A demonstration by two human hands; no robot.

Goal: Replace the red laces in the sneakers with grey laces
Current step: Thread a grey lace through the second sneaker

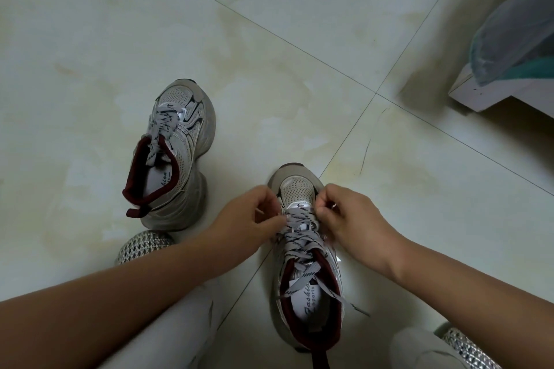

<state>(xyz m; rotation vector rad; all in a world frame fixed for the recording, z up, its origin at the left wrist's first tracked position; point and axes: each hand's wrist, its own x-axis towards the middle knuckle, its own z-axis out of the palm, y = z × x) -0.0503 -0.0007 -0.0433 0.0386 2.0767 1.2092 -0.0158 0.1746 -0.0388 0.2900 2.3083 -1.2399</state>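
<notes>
Two beige sneakers with dark red lining stand on the tiled floor. The left sneaker holds a grey lace threaded up its front. The near sneaker sits between my knees, with a grey lace crossed over its tongue and loose ends lying in its opening. My left hand pinches the lace at the lowest eyelets on the left side. My right hand pinches it on the right side. No red lace is in view.
A white furniture base with a grey-and-teal cloth over it stands at the right. My own silver woven shoes show beside my knees, one at the lower left, one at the bottom right corner.
</notes>
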